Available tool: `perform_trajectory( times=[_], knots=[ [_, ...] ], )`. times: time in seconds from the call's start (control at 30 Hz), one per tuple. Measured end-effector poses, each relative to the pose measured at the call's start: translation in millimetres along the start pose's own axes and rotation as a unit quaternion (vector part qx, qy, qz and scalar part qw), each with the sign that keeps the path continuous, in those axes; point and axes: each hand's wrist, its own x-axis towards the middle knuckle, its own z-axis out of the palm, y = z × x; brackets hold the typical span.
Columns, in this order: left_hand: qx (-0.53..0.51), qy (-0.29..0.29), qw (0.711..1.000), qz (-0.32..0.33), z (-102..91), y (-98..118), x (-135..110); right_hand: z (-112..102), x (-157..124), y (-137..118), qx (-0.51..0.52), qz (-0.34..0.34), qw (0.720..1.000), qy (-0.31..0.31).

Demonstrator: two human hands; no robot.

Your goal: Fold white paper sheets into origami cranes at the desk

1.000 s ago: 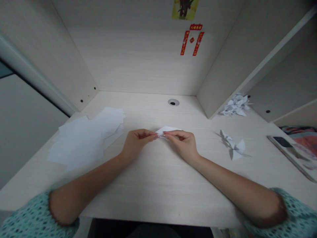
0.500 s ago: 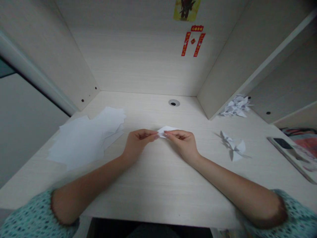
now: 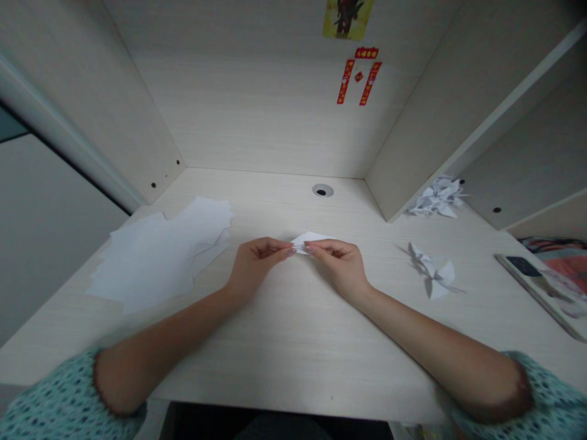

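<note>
A small folded piece of white paper (image 3: 310,239) sits at the middle of the pale wooden desk (image 3: 293,342), just above its surface. My left hand (image 3: 255,263) pinches its left end with curled fingers. My right hand (image 3: 342,263) pinches its right end the same way. The fingertips of both hands almost meet over the paper, and most of the fold is hidden behind them.
A loose pile of white sheets (image 3: 158,253) lies at the left. A folded paper crane (image 3: 432,269) rests at the right, and several more cranes (image 3: 438,197) sit on a side shelf. A phone on a book (image 3: 543,284) lies far right. A cable hole (image 3: 322,190) is at the back.
</note>
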Motion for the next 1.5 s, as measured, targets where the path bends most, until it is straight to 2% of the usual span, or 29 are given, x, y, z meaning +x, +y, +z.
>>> perform_trajectory(
  times=[0.13,0.3,0.4,0.6,0.87,1.1,1.33,1.5],
  knots=[
    [0.029,-0.026,0.999,0.027,-0.7,5.0,-2.9,-2.2,-0.9,-1.7,-0.021,-0.027,0.999,-0.011],
    [0.026,-0.048,0.999,0.004,2.0,5.6,-3.6,-2.1,-2.3,-2.3,-0.031,-0.033,0.999,-0.025],
    [0.030,-0.040,0.999,0.004,2.3,2.5,-2.7,-1.4,-3.2,-3.1,-0.040,-0.040,0.998,-0.039],
    [0.011,-0.017,1.000,-0.003,0.9,-1.9,-0.3,-0.8,-2.4,-2.6,-0.036,-0.041,0.998,-0.028],
    [0.011,0.009,0.999,-0.031,0.9,-2.6,0.6,0.6,0.0,-0.4,0.006,0.011,1.000,-0.001],
    [0.005,0.026,0.999,-0.025,2.6,-3.6,-1.4,2.4,0.4,3.1,0.048,0.032,0.998,0.002],
    [-0.047,0.024,0.998,-0.034,7.3,-1.1,-3.1,4.0,-0.4,-0.3,0.078,0.046,0.996,-0.001],
    [-0.060,0.028,0.997,-0.038,9.0,-0.8,-3.6,4.6,-1.1,-2.1,0.064,0.044,0.997,0.006]
  ],
)
